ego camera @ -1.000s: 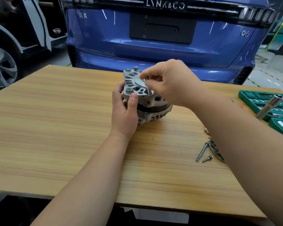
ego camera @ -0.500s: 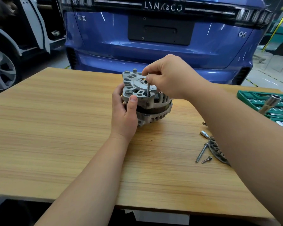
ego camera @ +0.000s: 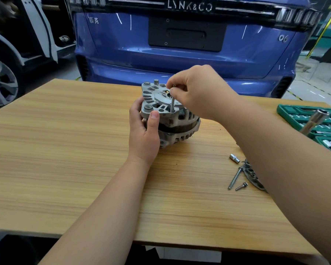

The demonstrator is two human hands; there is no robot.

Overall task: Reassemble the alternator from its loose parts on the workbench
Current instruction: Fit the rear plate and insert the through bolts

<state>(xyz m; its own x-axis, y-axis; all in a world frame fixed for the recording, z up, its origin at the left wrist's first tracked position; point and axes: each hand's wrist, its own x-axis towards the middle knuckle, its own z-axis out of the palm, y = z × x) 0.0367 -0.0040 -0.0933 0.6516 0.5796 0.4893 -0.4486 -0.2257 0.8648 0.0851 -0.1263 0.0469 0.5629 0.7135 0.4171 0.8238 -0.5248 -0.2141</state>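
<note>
The alternator is set on the table, near the far edge and about midway across. Its axis is tilted rather than upright: the slotted upper end face is turned upward and toward the viewer. The lower housing rests on the table surface.

The left hand grips the alternator on its near left side. The thumb is pressed against the rim of the upper housing, just below a mounting boss, and the fingers are curled round the left flank.

The right hand is held above the upper end face. A bolt is pinched at its top between the thumb and the fingertips. The long axis of the bolt is close to vertical, head up, and its lower end is placed at a hole on the near edge of the upper housing. How far the bolt is inserted cannot be told.

To the right, well apart from the alternator, a small socket, a loose bolt and a screw lie on the table. The loose bolt lies with its long axis running away from the viewer, slightly rightward. A dark plate lies just beside them, partly hidden by the right forearm. A green case of sockets is placed at the right edge. A blue car is parked behind the table.
</note>
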